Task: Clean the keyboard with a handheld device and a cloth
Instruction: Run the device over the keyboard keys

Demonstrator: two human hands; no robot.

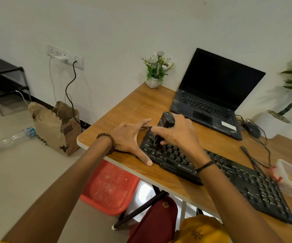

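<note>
Worktop (133, 109): wooden, set against a white wall.
Laptop (217, 85): lid up, screen dark, at the far side.
Keyboard (238, 179): black, lying diagonally near the front edge.
Left hand (129, 139): fingers spread straight, spanning the keyboard's left end.
Right hand (178, 134): wrapped round the handheld device.
Handheld device (166, 121): dark, upright, tip down on the left-end keys.

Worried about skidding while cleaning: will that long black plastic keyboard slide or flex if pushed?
Probably stiff: the long black plastic keyboard lies flat as one slab. Likely slides on the smooth wooden tabletop; the left hand braces its end while the right hand grips the dark handheld device.
</note>
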